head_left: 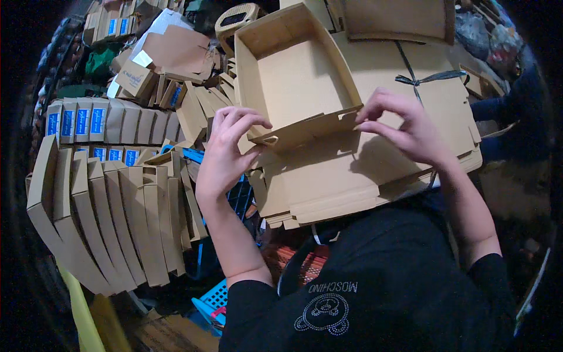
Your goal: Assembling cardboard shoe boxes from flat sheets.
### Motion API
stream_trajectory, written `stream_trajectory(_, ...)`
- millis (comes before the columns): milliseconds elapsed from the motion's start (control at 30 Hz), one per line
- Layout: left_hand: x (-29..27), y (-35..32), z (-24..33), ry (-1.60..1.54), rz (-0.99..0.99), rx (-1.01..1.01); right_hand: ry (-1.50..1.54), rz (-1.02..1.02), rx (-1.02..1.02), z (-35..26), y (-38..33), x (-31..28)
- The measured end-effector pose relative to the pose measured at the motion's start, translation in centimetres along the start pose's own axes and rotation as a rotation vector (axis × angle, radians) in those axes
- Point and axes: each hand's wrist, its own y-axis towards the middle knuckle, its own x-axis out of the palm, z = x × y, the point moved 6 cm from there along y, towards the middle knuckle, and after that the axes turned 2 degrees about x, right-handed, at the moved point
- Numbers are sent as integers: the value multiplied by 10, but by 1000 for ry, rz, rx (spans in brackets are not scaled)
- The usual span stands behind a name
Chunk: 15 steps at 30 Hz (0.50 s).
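Note:
An open cardboard box (302, 82), brown and shallow, rests tilted on a stack of flat cardboard sheets (334, 173) in front of me. Its near wall has a folded edge with small tabs and slots. My left hand (230, 146) is at the near left corner, fingers bent over the wall and thumb below, with a small tab (268, 141) between them. At the near right corner, my right hand (402, 124) pinches the edge between thumb and forefinger. The fingertips partly cover both corners.
Rows of folded cardboard boxes (105, 217) stand at the left, some with blue labels. A dark strap tied in a bow (431, 77) crosses the stack. Behind the box is a beige rounded device (237, 20). Blue (214, 299) and red baskets (302, 264) lie below.

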Motion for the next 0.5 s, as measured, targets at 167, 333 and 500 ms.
stream_trajectory(167,-2,3,11,-34,20,36,503,88,51,27,-26,-57)
stream_trajectory(333,-4,2,8,-84,97,41,231,359,122,32,-39,-56)
stream_trajectory(500,2,0,9,-192,76,91,-614,236,-378,-17,-20,-15)
